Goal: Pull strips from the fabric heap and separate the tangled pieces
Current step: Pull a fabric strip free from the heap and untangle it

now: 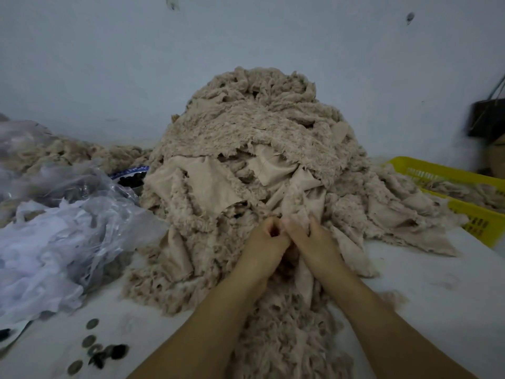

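A tall fabric heap (246, 149) of beige, fuzzy, frayed pieces stands in the middle of the white worktop (437, 291), its far side against the pale wall (109, 64). Its loose edges spill out to the left, to the right and towards the near edge.

Both hands work close together at the near foot of the heap, knuckles almost touching. The left hand (263, 242) has its fingers curled in tight against the fabric, though just what they pinch is hidden inside the fist. The right hand (311, 239) grips a smooth-backed strip (304, 277), thumb raised on the far side; the strip runs from the heap under that hand and down between the two forearms, onto more fuzzy cloth lying at the near edge.

On the left sits a crumpled pile of clear plastic bags (62, 209), with more beige scraps behind it. On the right a yellow basket (475, 217) sits partly under the heap's edge, some scraps inside. A few round flat discs (88, 341) lie at the near left. A dark bag (486, 119) hangs blurred at the far right.
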Demonstrator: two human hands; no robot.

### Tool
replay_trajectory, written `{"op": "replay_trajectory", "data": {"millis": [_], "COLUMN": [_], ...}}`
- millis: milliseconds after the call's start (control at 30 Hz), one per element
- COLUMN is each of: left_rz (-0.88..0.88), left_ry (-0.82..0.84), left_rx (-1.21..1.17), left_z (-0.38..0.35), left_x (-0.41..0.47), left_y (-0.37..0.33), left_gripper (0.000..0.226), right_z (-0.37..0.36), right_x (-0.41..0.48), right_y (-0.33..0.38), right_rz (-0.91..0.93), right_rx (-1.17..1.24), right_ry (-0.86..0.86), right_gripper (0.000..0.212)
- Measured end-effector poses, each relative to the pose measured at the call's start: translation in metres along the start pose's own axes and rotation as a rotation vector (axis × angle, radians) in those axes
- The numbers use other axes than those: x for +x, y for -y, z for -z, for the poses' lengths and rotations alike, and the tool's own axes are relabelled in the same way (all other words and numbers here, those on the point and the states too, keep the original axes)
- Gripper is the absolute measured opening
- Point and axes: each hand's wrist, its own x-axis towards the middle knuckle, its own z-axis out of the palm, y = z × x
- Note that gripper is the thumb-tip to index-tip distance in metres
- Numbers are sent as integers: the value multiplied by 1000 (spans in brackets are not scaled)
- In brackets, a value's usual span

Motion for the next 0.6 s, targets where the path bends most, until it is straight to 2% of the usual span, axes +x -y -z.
{"op": "replay_trajectory", "data": {"millis": [67,133,300,400,500,600], "left_rz": [-56,-75,14,124,96,40], "left_ry": [-32,-69,30,123,172,144], "left_rx": [29,-66,-533,-788,-872,-889], "left_z": [1,5,10,17,23,24], "left_x": [-3,-2,-1,-1,-1,2], "left_y": [5,7,5,4,5,6], "left_gripper": [20,22,32,47,51,48], "right_z": [-3,-3,6,5,0,1], "right_x": [2,4,4,3,0,-2], "right_y": [-1,1,0,1,5,5], "right_rz": [-41,-96,-153,-157,-121,-48], "right_rx": [16,127,247,265,218,288], "right_ry": [-31,-71,-72,-46,-10,44], "right_gripper": [19,26,37,34,36,51]}}
